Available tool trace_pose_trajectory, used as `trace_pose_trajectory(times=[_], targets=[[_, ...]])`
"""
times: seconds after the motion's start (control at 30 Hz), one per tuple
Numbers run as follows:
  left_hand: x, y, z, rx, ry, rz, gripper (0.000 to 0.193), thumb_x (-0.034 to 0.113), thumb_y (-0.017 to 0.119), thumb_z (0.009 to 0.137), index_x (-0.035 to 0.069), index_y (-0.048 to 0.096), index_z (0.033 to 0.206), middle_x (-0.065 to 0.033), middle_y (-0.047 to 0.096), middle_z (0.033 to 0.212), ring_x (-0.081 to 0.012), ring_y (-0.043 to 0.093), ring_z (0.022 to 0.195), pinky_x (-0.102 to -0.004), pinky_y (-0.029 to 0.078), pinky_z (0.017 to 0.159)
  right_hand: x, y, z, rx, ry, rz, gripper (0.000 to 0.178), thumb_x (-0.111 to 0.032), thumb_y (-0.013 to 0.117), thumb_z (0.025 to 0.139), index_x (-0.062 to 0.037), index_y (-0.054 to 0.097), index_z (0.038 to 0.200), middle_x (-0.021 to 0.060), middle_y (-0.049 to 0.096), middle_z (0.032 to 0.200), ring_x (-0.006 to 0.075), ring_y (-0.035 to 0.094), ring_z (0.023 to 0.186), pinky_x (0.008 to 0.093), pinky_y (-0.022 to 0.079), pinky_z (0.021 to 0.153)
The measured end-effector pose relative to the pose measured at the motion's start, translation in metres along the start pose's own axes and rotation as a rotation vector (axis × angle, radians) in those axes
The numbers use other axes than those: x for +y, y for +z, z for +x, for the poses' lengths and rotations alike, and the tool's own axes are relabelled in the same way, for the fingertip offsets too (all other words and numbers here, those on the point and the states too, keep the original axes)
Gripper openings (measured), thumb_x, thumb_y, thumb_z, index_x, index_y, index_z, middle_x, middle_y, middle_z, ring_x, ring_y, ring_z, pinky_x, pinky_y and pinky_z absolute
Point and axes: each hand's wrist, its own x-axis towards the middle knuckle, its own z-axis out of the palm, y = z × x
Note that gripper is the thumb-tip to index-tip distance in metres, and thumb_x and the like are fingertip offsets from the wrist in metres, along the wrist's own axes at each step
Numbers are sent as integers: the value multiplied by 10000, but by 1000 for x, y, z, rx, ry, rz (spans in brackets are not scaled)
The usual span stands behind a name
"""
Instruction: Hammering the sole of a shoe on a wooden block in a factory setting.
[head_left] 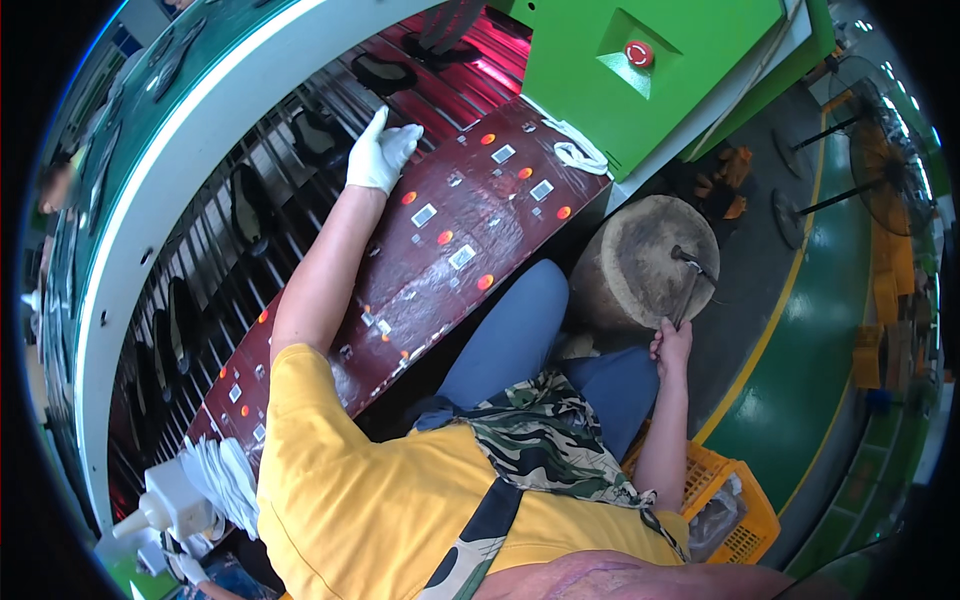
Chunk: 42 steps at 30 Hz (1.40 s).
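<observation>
Left hand (383, 152), white glove, reaches out over the far edge of the dark red control panel (440, 260), toward the conveyor (250, 220) of metal rods. Fingers loosely curled, thumb sticking up, holding nothing; glove tip sits just beside a dark shoe sole (318, 135) on the rods. More dark soles lie along the conveyor, one further up near the glowing red tunnel mouth (480, 50) of the green machine (640, 70).

Right hand (672, 343), bare, fingers wrapped tight around the handle of a hammer (690, 280). Hammer head rests on the top face of a round wooden stump (645, 260), near its right edge; handle runs down off the stump's near-right edge to the hand.

Panel carries orange round buttons and small white square labels. A white cloth (577, 150) lies at the panel's far right corner, against the green machine. Red round stop button (639, 53) on the machine face.

Orange plastic crate (740, 500) on the floor by the right elbow. Stack of white gloves (225, 480) at the panel's near left end.
</observation>
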Motion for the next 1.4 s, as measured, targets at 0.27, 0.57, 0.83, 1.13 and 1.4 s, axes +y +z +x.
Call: trace_pose_trajectory(times=[0.27, 0.57, 0.83, 1.13, 1.4], targets=[[36, 4, 176, 147, 300, -122, 431, 107, 724, 949, 96, 557, 1345, -138, 543, 1348, -388, 547, 1201, -590, 617, 921, 7, 8, -3, -33, -23, -13, 266, -111, 577, 1029, -67, 424, 1241, 53, 553, 678, 172, 565, 437, 299, 410, 343], [-1, -11, 53, -140, 847, 1504, 334, 78, 679, 985, -17, 639, 1302, -151, 617, 1386, -304, 618, 1210, -335, 567, 939, -6, 2, -10, 0, -56, -54, 479, -90, 601, 995, -8, 427, 1433, 91, 618, 702, 172, 608, 455, 303, 433, 361], [-65, 142, -221, -243, -94, 638, 491, 150, 725, 919, -55, 585, 1343, -206, 731, 1155, -167, 703, 741, -200, 500, 544, 7, -2, 4, -94, -14, 227, 411, -125, 649, 975, -11, 481, 1332, 93, 650, 732, 157, 573, 444, 312, 407, 362], [-167, 216, -199, -654, -375, 1201, 395, 167, 733, 883, -69, 655, 1191, -143, 746, 899, -157, 683, 593, -260, 448, 462, 44, -23, -34, -281, 101, 607, 184, -215, 665, 989, -85, 537, 965, 68, 605, 678, 174, 541, 448, 358, 379, 377], [-204, 328, -156, -675, 440, 1636, 351, 181, 813, 817, -26, 751, 1093, -48, 766, 880, -98, 696, 719, -237, 537, 611, 37, -43, -54, -127, 62, 481, 162, -144, 616, 1004, -41, 501, 1054, 104, 635, 814, 170, 545, 453, 336, 436, 407]])
